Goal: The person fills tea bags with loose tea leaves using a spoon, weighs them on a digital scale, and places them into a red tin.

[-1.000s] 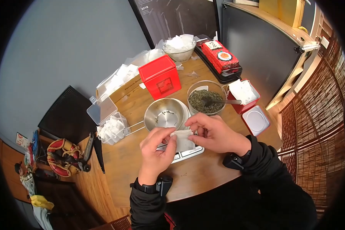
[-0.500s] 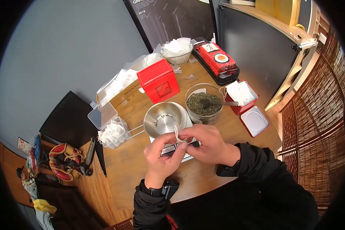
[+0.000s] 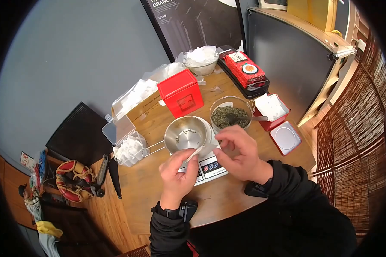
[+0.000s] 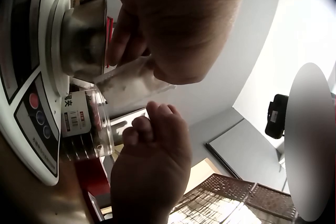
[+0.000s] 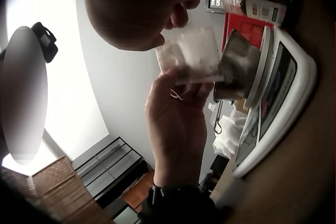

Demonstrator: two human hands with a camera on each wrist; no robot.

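Observation:
My left hand (image 3: 178, 171) pinches a white drawstring tea bag (image 3: 207, 149) at one side, between thumb and fingers. In the right wrist view the tea bag (image 5: 197, 56) looks thin and see-through, with dark specks near its lower edge and a loose string (image 5: 176, 95). My right hand (image 3: 240, 155) is just right of the bag, thumb and forefinger parted with nothing between them. Beyond both hands, a steel pan (image 3: 170, 139) holds a few dark leaves and stands on a white kitchen scale (image 3: 215, 169).
A clear bowl of dried tea leaves (image 3: 223, 115) with a dark spoon (image 3: 253, 118) stands right of the pan. Around are a red box (image 3: 181, 92), a red tin of white bags (image 3: 271, 107), its lid (image 3: 285, 138) and a plastic box of white packets (image 3: 131, 150).
The hands brought the bag up with its strings standing, fingertips together, then parted. My right hand has come off the bag, and the left now holds it tilted beside the pan.

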